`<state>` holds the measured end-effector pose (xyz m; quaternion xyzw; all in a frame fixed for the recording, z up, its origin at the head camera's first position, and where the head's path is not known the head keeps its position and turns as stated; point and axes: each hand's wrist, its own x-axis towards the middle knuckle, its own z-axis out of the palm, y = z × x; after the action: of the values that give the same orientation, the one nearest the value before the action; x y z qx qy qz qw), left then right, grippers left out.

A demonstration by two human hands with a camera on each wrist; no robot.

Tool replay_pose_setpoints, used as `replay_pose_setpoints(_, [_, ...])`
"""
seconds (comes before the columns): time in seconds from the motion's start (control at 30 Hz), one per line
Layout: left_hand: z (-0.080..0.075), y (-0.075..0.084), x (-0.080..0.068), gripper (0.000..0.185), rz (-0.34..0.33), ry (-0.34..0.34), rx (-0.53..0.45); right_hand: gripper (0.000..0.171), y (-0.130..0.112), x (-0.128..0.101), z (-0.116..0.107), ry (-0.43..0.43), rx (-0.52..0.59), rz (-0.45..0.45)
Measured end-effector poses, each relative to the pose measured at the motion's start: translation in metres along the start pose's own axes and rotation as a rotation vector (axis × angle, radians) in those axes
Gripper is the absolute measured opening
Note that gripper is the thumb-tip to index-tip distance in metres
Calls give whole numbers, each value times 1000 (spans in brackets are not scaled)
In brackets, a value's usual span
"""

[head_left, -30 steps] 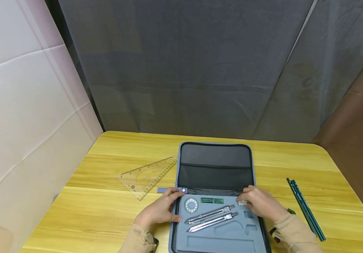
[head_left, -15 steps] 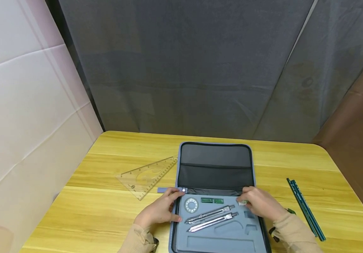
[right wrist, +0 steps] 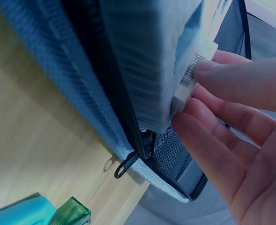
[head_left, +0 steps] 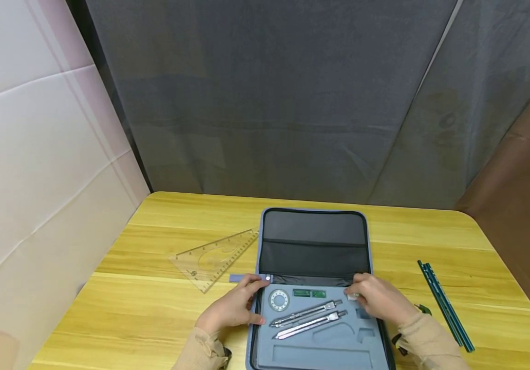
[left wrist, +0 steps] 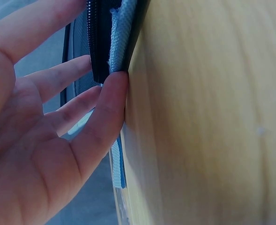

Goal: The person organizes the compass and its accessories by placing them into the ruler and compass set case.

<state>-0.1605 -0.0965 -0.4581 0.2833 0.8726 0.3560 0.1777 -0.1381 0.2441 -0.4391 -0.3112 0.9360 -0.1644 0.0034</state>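
Right hand: thumb and fingertips of the right hand (head_left: 382,298) pinch a small white barcoded block (right wrist: 189,77) at the far right corner of the case's tray; whether it sits fully in a recess I cannot tell.
Left hand: the left hand (head_left: 232,307) grasps nothing, its fingers loosely spread and resting along the left edge of the case.
Grey-blue tray: between the hands, the tray (head_left: 322,357) holds a round ringed disc (head_left: 279,300), two green pieces (head_left: 310,293) side by side, and two metal compasses (head_left: 308,318) lying aslant; bare recesses show along its right side and near edge.
Zip case: the case (head_left: 316,226) lies unfolded, dark lid away from the person, a zip pull (right wrist: 126,166) hanging by the right edge.
Left of case: a strap (head_left: 242,278) sticks out past the edge; beyond it a clear set square (head_left: 216,272) points its sharp tip at the lid's edge.
Right of case: dark green pencils (head_left: 450,308) lie well apart from the lid, a band of wood between; a turquoise object (right wrist: 23,212) lies nearer, cut off by the right wrist view.
Table edges: the table (head_left: 131,303) shows wide wood on the left and a narrow strip behind the lid, up to a dark backdrop (head_left: 265,103).
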Motion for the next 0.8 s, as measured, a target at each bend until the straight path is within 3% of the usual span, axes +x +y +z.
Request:
replay_pose_setpoints(0.4, [-1,2,0,72,-9,-3,0,32,3,1,2,18,-41,-65])
replay_pose_setpoints(0.6, [-1,2,0,72,-13,-6,2,33,3,3,2,-7,-24,-56])
replay_pose_setpoints(0.8, [-1,2,0,73,-11,2,10,28,3,3,3,26,-33,-39])
